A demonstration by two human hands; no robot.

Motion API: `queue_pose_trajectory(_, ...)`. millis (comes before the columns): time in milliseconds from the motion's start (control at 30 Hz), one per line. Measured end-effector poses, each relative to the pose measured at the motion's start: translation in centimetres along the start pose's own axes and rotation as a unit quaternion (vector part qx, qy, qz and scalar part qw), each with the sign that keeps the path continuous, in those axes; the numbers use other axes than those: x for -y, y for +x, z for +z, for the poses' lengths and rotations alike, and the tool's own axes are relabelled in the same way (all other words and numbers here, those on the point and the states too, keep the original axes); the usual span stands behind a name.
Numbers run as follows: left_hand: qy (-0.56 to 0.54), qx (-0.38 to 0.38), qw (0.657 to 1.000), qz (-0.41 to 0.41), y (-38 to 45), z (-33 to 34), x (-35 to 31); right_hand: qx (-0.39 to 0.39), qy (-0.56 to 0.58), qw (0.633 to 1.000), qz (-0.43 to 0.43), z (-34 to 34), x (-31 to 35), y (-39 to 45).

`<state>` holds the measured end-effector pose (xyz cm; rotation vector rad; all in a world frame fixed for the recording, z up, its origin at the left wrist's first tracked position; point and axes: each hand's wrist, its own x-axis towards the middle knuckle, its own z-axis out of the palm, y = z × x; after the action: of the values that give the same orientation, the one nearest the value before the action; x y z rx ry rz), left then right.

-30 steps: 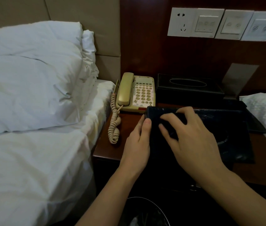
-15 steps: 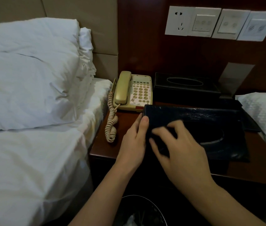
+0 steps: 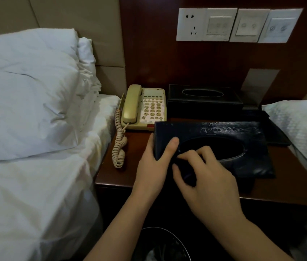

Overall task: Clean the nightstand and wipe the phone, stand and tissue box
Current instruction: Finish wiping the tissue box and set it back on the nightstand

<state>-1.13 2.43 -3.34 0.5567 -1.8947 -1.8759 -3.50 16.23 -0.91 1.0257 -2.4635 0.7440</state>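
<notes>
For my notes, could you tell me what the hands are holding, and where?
The left hand grips the near tissue box by its left end; the right hand holds a dark cloth.

Dim room. Dark wood wall panel (image 3: pixel 148 53) carries four white switch plates (image 3: pixel 239 25). White-sheeted bed (image 3: pixel 26 185) with white pillow (image 3: pixel 22 91) stands left, against beige padded headboard (image 3: pixel 77 17).

From my remote view, two bare forearms enter from the bottom edge, each ending in a bare hand. The left hand (image 3: pixel 153 166) and right hand (image 3: pixel 205 183) wear no gloves, rings or watch that I can see. No sleeves reach the visible forearms. Fingernails look short and unpainted, though dim light makes that uncertain.
</notes>
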Motion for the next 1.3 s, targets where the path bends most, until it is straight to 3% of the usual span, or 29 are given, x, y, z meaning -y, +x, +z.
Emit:
queue_pose_trajectory(133, 0.003, -0.02, 1.0, -0.008, 0.1, -0.2, 0.1, 0.014, 0.007, 1.0, -0.026, -0.1, -0.3, -0.1)
queue_pose_trajectory(333, -0.044, -0.008, 0.998, -0.051, 0.9, -0.6, 0.1, -0.008, 0.018, 0.999, 0.038, -1.5, -2.6, 0.0)
queue_pose_trajectory(533, -0.075, 0.016, 0.996, -0.05, 1.0, -1.0, -0.1, 0.05, 0.016, 0.998, -0.038, 0.0, 0.5, 2.2)
queue_pose_trajectory(733, -0.151, 0.025, 0.984, -0.087, 0.8, -1.8, -0.6, 0.061, 0.035, 0.997, -0.043, 0.3, 1.6, 2.8)
queue_pose_trajectory(867, -0.133, 0.044, 0.987, -0.081, 0.8, -2.1, -0.5, 0.109, 0.016, 0.991, -0.072, -0.5, 1.3, 2.2)
queue_pose_trajectory(1000, -0.126, 0.049, 0.988, -0.068, 0.7, -1.9, -0.3, 0.035, 0.011, 0.999, -0.012, -0.4, 0.7, 2.5)
queue_pose_trajectory(1167, -0.13, 0.038, 0.988, -0.071, 0.8, -1.2, -0.1, 0.06, 0.008, 0.998, -0.005, -1.4, -0.5, -1.4)
queue_pose_trajectory(1300, -0.011, 0.015, 0.999, -0.028, 0.2, 0.7, 0.2, 0.037, 0.006, 0.999, 0.014, -1.7, -1.5, -1.2)
